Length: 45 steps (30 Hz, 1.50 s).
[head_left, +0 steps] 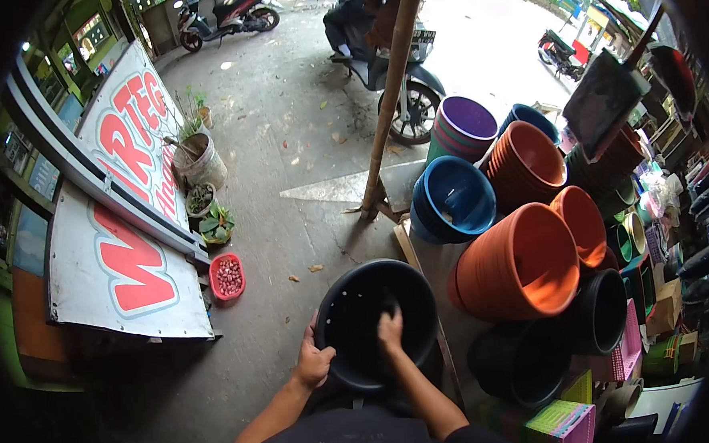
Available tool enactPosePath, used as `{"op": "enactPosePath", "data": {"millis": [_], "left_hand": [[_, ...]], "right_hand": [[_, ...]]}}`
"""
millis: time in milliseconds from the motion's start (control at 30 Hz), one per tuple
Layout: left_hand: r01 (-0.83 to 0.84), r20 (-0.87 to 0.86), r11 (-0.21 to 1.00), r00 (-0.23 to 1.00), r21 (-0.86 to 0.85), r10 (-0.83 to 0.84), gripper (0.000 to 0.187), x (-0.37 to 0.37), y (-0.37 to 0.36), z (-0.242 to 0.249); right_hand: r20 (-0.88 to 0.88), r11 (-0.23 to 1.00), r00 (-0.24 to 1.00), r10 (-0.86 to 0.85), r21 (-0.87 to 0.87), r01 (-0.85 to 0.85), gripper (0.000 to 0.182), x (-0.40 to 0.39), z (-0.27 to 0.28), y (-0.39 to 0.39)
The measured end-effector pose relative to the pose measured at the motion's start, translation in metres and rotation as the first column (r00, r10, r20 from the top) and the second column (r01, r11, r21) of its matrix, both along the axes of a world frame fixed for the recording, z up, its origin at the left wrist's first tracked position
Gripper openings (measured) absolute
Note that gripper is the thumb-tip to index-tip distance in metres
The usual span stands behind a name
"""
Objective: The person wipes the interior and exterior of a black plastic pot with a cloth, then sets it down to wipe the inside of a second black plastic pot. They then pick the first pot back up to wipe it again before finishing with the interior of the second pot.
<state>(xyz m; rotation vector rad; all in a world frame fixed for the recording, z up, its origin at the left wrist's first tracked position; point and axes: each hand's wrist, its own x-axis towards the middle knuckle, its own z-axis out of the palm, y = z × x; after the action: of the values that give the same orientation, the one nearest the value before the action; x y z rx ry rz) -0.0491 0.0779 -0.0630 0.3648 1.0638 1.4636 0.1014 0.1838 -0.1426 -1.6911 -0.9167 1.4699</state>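
A round black bucket (341, 310) faces me with its open mouth, just in front of my body. My left hand (314, 355) is closed on the bucket's left rim, with the thumb over the edge. Inside the mouth, my right hand (390, 330) is closed and slightly blurred. Something dark seems to be at its fingers, but it blends into the black interior and I cannot make out what it is. A few small white specks show on the bucket's inner wall.
Stacked orange pots (511, 265), blue pots (450, 200) and black pots (522, 361) crowd the right. A bamboo pole (392, 95) stands ahead. At left are a large sign (136, 269) and a red basket (227, 277) of small bulbs. A person sits on a motorbike (412, 98) beyond.
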Motion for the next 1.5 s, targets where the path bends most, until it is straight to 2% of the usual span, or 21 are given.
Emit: {"op": "enactPosePath", "data": {"millis": [67, 133, 200, 233, 267, 333, 400, 433, 500, 533, 600, 700, 733, 800, 833, 900, 933, 967, 1400, 1467, 1500], "left_hand": [[0.041, -0.031, 0.998, 0.999, 0.048, -0.039, 0.087, 0.017, -0.004, 0.021], [0.099, -0.160, 0.980, 0.984, 0.170, -0.072, 0.090, 0.034, -0.004, 0.045], [0.142, -0.532, 0.939, 0.845, 0.313, 0.049, 0.090, 0.046, -0.007, 0.058], [0.141, -0.537, 0.936, 0.842, 0.324, 0.059, 0.090, 0.044, -0.004, 0.062], [0.120, -0.550, 0.917, 0.827, 0.380, 0.120, 0.089, 0.038, -0.001, 0.067], [0.104, -0.561, 0.894, 0.808, 0.435, 0.179, 0.088, 0.038, 0.000, 0.076], [0.072, -0.292, 0.919, 0.955, 0.387, 0.048, 0.086, 0.045, -0.003, 0.082], [0.067, -0.339, 0.904, 0.937, 0.422, 0.089, 0.088, 0.050, -0.006, 0.051], [0.064, -0.375, 0.913, 0.922, 0.403, 0.101, 0.088, 0.072, -0.009, 0.061], [0.053, -0.398, 0.923, 0.910, 0.382, 0.113, 0.088, 0.085, -0.011, 0.068], [0.122, -0.593, 0.902, 0.788, 0.414, 0.165, 0.086, 0.097, -0.013, 0.078], [0.231, -0.680, 0.882, 0.722, 0.410, 0.127, 0.084, 0.105, -0.016, 0.074], [0.199, -0.771, 0.894, 0.601, 0.401, 0.212, 0.062, 0.107, -0.018, 0.066], [0.160, -0.843, 0.904, 0.453, 0.397, 0.290, 0.043, 0.107, -0.025, 0.054], [0.189, -0.887, 0.907, 0.356, 0.376, 0.293, 0.047, 0.105, -0.029, 0.049], [0.214, -0.924, 0.916, 0.256, 0.341, 0.284, 0.051, 0.108, -0.033, 0.048], [0.033, -0.669, 0.918, 0.695, 0.394, 0.262, 0.056, 0.113, -0.037, 0.051], [-0.154, -0.227, 0.926, 0.944, 0.344, 0.241, 0.062, 0.119, -0.040, 0.054], [-0.248, -0.171, 0.932, 0.939, 0.265, 0.298, 0.056, 0.161, -0.036, 0.086], [-0.034, -0.799, 0.937, 0.512, 0.347, 0.314, 0.035, 0.164, -0.041, 0.066], [-0.030, -0.799, 0.936, 0.512, 0.350, 0.315, 0.035, 0.167, -0.042, 0.054]], "right_hand": [[0.245, 0.946, 0.948, 0.203, 0.199, -0.254, 0.040, -0.019, -0.011, 0.004], [0.747, 0.595, 0.571, 0.340, 0.299, -0.746, 0.046, -0.030, -0.019, 0.010], [0.774, 0.396, 0.529, 0.347, 0.391, -0.831, 0.046, -0.025, -0.018, 0.002], [0.807, 0.181, 0.478, 0.347, 0.442, -0.878, 0.047, -0.022, -0.014, 0.001], [0.807, 0.175, 0.482, 0.341, 0.449, -0.876, 0.047, -0.009, 0.000, 0.002], [0.755, 0.016, 0.328, 0.567, 0.389, -0.921, 0.044, 0.039, 0.030, 0.007], [0.698, 0.006, -0.262, 0.667, -0.356, -0.934, 0.042, 0.061, 0.057, 0.037], [0.700, 0.004, -0.261, 0.665, -0.353, -0.936, 0.042, 0.074, 0.051, 0.040], [0.937, 0.294, 0.120, 0.329, 0.019, -0.955, 0.053, 0.090, 0.030, 0.054], [0.940, 0.288, 0.113, 0.323, 0.016, -0.957, 0.053, 0.090, 0.025, 0.060], [0.911, 0.295, 0.401, 0.095, 0.359, -0.886, 0.037, 0.083, 0.018, 0.060], [0.800, 0.264, 0.473, 0.369, 0.398, -0.879, 0.039, 0.063, 0.068, 0.048], [0.800, 0.259, 0.473, 0.368, 0.401, -0.879, 0.039, 0.066, 0.066, 0.044], [0.799, -0.109, 0.445, 0.404, 0.526, -0.844, 0.042, 0.072, 0.060, 0.033], [0.799, -0.118, 0.447, 0.402, 0.530, -0.840, 0.042, 0.078, 0.072, 0.035], [0.718, -0.245, -0.314, 0.622, -0.202, -0.948, 0.036, 0.114, 0.105, 0.041], [0.781, -0.280, -0.326, 0.532, -0.201, -0.939, 0.033, 0.140, 0.107, 0.052], [0.835, -0.313, -0.332, 0.439, -0.204, -0.928, 0.030, 0.160, 0.105, 0.056], [0.649, -0.434, -0.578, 0.494, -0.392, -0.811, 0.047, 0.140, -0.050, 0.037], [0.621, -0.451, -0.609, 0.493, -0.416, -0.789, 0.050, 0.157, -0.065, 0.020], [0.677, -0.259, -0.300, 0.672, -0.165, -0.952, 0.056, 0.149, -0.061, -0.001]]}}
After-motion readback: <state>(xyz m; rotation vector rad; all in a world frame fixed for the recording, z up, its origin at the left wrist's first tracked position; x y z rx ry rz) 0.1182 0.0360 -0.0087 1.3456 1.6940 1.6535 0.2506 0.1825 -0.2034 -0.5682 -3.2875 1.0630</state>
